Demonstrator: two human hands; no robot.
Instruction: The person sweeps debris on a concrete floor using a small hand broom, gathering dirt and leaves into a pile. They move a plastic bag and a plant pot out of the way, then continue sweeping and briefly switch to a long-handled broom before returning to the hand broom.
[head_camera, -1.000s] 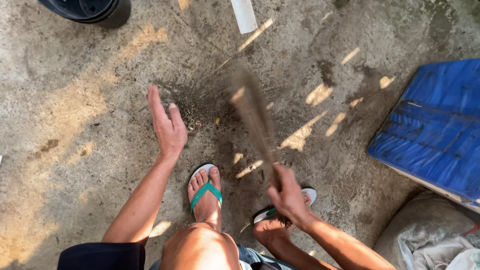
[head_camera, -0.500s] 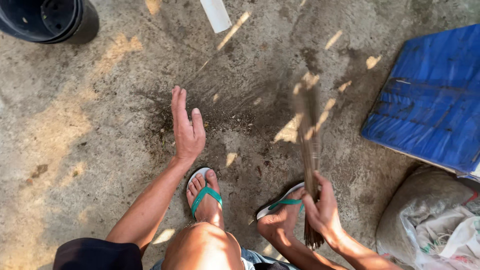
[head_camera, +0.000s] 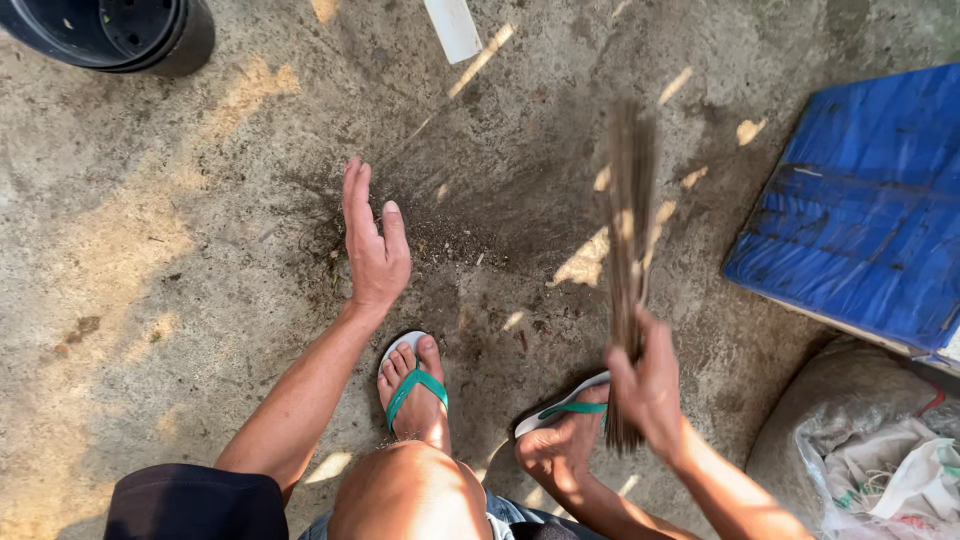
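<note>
Head view, looking down at a concrete floor (head_camera: 150, 300) patched with sunlight.

Far left, top edge: we see a black bucket (head_camera: 115, 35), partly cut off by the frame and well apart from both hands.

Left of centre: our left hand (head_camera: 372, 250) is stretched forward over the floor, open and flat, fingers together and pointing away, thumb out to the side. It holds nothing. Whether the palm touches the concrete we cannot tell. Just ahead of and beside the fingertips lies a dark scatter of dirt and small debris (head_camera: 450, 240).

Top centre: a white flat strip (head_camera: 452, 28) lies on the floor, running out of the frame.

Bottom centre: our two feet, each in a sandal with green straps (head_camera: 415, 385), stand on the concrete, with a bare knee below them.

Right of centre: our right hand (head_camera: 650, 390) is closed in a fist around the lower end of a bundle of thin brown sticks, a broom (head_camera: 628, 250). The broom stands nearly upright in the picture, and its upper end is blurred. It is apart from the dirt pile, to the right of it.

Right edge: a blue board (head_camera: 860, 210) lies on the floor. Below it sits a sack (head_camera: 870, 470) of crumpled white material.
</note>
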